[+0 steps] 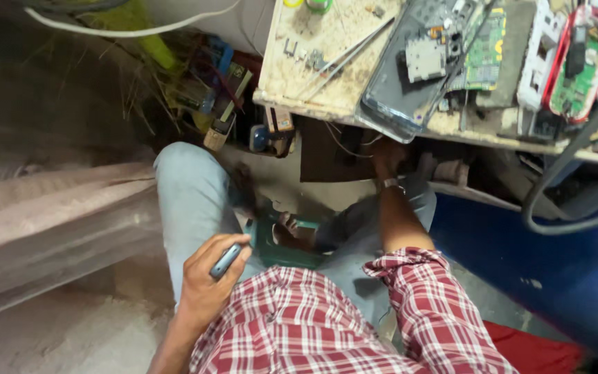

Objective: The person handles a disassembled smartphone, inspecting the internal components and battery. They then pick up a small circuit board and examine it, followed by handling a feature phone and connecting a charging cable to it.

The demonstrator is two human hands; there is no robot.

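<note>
Left hand [205, 287], lower centre-left of frame, fingers curled tight round a small grey phone [226, 260], resting vs the jeans leg. Right hand [387, 158] stretched up to mid-frame, tucked under the workbench [327, 83] edge w/ a wristwatch [390, 184] showing; fingers in shadow, can't tell if they're closed on anything. Bench top, upper right: dark phone shell [399, 104], green circuit board [486, 48], tweezers [344, 59]. Green stool [271, 242] betw. the knees. Blue panel [520, 256] at right.

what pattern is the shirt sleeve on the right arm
Red and white check on the shirt sleeve, in the head view.
</note>
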